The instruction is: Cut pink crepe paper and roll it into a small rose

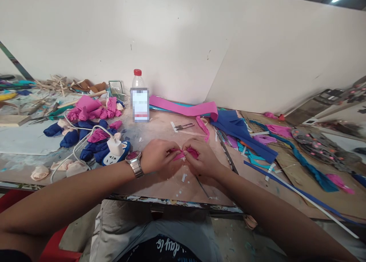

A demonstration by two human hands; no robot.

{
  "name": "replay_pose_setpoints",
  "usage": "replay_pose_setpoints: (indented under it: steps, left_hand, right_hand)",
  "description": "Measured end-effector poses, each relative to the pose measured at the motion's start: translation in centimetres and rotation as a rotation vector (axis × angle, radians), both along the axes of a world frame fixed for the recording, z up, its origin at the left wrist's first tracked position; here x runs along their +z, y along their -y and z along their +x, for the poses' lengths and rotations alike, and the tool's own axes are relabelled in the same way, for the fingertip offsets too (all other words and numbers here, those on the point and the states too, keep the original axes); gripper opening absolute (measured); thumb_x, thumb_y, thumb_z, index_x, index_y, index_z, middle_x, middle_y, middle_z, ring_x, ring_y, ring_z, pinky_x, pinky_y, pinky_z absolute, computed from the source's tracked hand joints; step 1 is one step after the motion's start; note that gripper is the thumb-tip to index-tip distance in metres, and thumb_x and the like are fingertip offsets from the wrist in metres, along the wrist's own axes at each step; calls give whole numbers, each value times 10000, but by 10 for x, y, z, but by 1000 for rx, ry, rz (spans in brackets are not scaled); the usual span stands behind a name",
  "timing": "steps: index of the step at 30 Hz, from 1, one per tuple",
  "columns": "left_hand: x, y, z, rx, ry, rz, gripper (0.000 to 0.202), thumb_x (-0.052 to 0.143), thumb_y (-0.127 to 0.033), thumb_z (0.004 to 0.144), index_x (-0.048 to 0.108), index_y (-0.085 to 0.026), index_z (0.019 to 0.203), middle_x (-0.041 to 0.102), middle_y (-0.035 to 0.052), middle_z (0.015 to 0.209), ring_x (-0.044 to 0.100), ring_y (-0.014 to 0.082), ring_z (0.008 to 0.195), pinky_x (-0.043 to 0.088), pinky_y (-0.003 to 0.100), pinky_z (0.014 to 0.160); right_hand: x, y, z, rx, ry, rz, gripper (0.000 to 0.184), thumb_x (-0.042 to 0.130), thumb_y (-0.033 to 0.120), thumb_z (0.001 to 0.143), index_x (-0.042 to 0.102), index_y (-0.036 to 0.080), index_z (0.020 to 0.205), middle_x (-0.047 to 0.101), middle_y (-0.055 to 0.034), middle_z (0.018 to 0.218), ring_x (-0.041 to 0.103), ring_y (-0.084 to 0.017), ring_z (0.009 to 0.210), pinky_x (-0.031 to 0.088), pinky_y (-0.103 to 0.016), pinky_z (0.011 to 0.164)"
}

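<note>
Between my two hands, low over the tabletop, a small piece of pink fabric (178,155) is pinched and gathered. My left hand (158,155), with a metal watch on its wrist, grips the piece's left side between thumb and fingers. From the right, my right hand (201,157) pinches the same piece, and the thumbs nearly meet. Much of the fabric is hidden by the fingers. Just beyond lie thread snips (184,126), and a crinkled pink strip (203,128) hangs from the folded pink band (183,106).
At left, a white cable crosses a power strip (116,153) and a heap of pink and blue fabric bundles (94,109). A red-capped bottle (137,79) stands by the wall. Blue cloth (243,132), scraps and a long white stick (314,204) lie right.
</note>
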State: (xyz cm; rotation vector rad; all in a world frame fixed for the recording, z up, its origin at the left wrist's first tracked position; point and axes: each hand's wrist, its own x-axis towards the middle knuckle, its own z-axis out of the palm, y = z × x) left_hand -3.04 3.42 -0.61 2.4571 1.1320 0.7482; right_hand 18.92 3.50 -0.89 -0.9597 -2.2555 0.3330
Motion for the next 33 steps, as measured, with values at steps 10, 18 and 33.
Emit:
replay_pose_setpoints:
  steps: [10, 18, 33]
  left_hand:
    - [3, 0, -1, -55, 80, -109, 262, 566, -362, 976, 775, -207, 951, 778, 31, 829, 661, 163, 717, 400, 270, 671]
    - [1, -2, -1, -43, 124, -189, 242, 595, -350, 959, 786, -209, 915, 761, 10, 778, 620, 137, 663, 380, 260, 637]
    - [-5, -8, 2, -126, 313, -497, 291, 598, -367, 942, 745, -136, 843, 738, 47, 769, 613, 139, 682, 422, 242, 619]
  right_hand:
    - [-3, -2, 1, 3, 10, -7, 125, 553, 283, 951, 614, 209, 871, 676, -59, 840, 595, -215, 808, 454, -379, 767]
    - [-2, -2, 1, 11, -26, 18, 69, 618, 277, 922, 654, 218, 917, 714, -58, 873, 621, -220, 827, 474, -385, 773]
    - [-1, 0, 2, 38, -36, 77, 75, 658, 251, 930, 724, 231, 957, 758, -43, 875, 672, -215, 863, 503, -390, 825]
